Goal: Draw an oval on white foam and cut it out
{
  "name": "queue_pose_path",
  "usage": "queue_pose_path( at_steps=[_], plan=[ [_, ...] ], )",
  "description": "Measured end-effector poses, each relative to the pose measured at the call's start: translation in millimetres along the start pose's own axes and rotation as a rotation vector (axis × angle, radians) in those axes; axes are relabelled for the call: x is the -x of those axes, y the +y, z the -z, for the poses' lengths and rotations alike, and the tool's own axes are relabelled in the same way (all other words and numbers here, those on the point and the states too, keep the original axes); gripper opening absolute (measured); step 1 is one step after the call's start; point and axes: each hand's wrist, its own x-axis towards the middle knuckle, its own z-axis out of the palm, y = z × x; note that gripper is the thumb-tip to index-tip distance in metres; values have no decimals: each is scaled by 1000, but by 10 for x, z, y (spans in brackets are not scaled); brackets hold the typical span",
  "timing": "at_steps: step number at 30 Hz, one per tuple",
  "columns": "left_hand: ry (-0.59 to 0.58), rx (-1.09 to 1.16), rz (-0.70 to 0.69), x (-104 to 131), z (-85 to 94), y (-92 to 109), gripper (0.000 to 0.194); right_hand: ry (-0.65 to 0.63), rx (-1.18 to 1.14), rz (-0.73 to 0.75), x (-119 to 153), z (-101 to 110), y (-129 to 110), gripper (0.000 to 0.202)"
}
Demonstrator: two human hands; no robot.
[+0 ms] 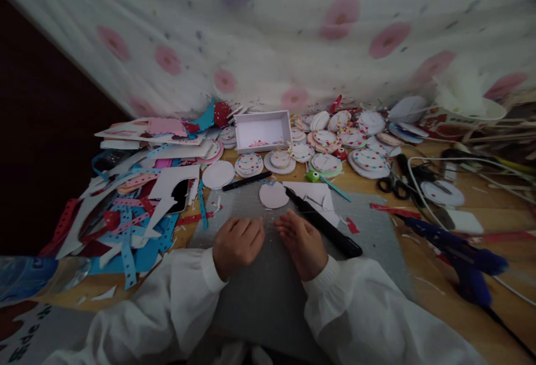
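My left hand [239,243] is closed above the grey mat [259,309], its back toward me and its fingers curled; anything inside it is hidden. My right hand [302,242] is held beside it, palm turned inward and fingers loosely stretched, with nothing visible in it. A small gap separates the two hands. Just beyond them lies a plain white paper disc [273,195]. A thick black marker-like pen [322,222] slants past my right hand, partly over a white paper piece [312,195]. A thinner black pen [247,181] rests at the mat's far edge.
A white open box [263,129] stands at the back, among several stacked white discs with coloured dots [369,161]. Coloured paper scraps [125,209] pile up on the left. At right are scissors [392,187], a blue glue gun [464,256] and a white cable [422,192].
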Motion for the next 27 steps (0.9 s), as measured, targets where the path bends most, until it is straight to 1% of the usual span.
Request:
queue_pose_path(
  at_steps=[3,7,11,16,22,24,27],
  plan=[
    [-4,-2,-41,13,5,-27,10,35,-48,-95,0,13,-8,33],
    [-10,-2,-82,11,21,-69,10,-9,-32,-82,-8,43,-6,23],
    [13,24,-58,4,41,-82,9,-33,-43,-81,-19,55,-15,18],
    [20,65,2,47,50,-62,10,-74,-50,-67,-10,58,-67,20],
    [29,69,77,93,33,-46,11,-116,-7,2,4,56,-89,25],
    [43,83,98,89,43,-47,11,-141,21,69,7,49,-89,27],
    [40,95,104,59,95,-53,13,-195,105,216,15,38,-98,26]
  ],
)
